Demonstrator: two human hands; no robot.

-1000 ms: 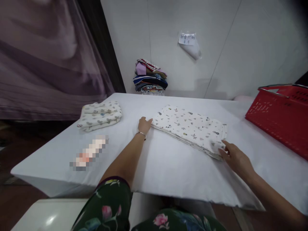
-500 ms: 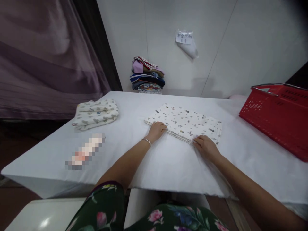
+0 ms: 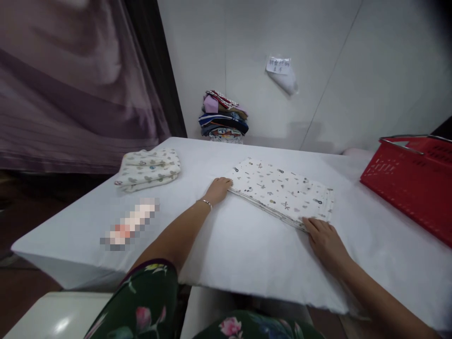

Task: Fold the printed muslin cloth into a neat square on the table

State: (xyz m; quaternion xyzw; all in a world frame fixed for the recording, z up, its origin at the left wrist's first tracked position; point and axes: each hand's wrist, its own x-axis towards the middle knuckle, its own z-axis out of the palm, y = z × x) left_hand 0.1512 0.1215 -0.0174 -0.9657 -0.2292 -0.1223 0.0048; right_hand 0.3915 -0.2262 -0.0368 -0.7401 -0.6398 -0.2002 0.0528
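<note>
A white cloth with small printed motifs [image 3: 278, 188] lies folded in layers on the white table, its near edge slanting down to the right. My left hand [image 3: 218, 189] has its fingers together on the cloth's left corner, a bracelet at the wrist. At the near right corner, my right hand [image 3: 325, 242] touches the edge with its fingers laid flat and slightly apart. A second patterned cloth [image 3: 148, 170], bunched in loose folds, sits at the table's left.
A red basket [image 3: 413, 183] stands at the table's right. Several folded fabrics [image 3: 224, 117] are stacked beyond the far edge. A pixelated item [image 3: 132, 226] lies at the left. Behind are a curtain [image 3: 70, 94] and a paper note [image 3: 278, 65] on the wall.
My hands have moved apart along the near edge of the cloth, the left to its left corner and the right to its right corner. The whole view has shifted slightly.
</note>
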